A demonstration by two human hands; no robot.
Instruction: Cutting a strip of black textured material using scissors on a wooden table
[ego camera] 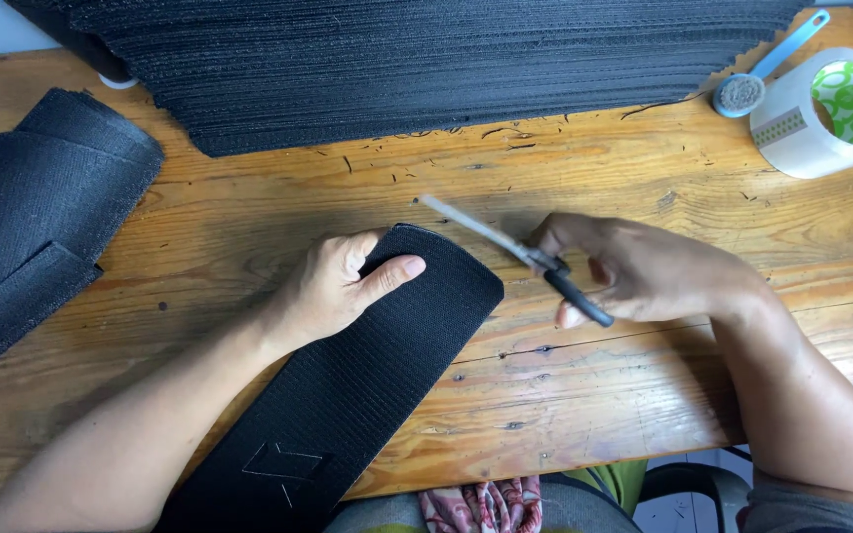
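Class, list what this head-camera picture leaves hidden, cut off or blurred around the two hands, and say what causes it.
- Scissors: blades motion-blurred, so open or closed is unclear; handle loops hidden inside the right hand.
- Black strap: near end cut off by the bottom edge; part covered by the left hand.
- Stack of black pieces: cut off by the top edge.
- Tape roll: right side cropped by the frame.

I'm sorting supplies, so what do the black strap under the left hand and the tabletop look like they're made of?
The black strap looks like woven elastic or webbing, matte, with fine ribbing and a stitched patch. The tabletop looks like solid wood planks with visible grain and knots and a worn, lightly glossy finish.
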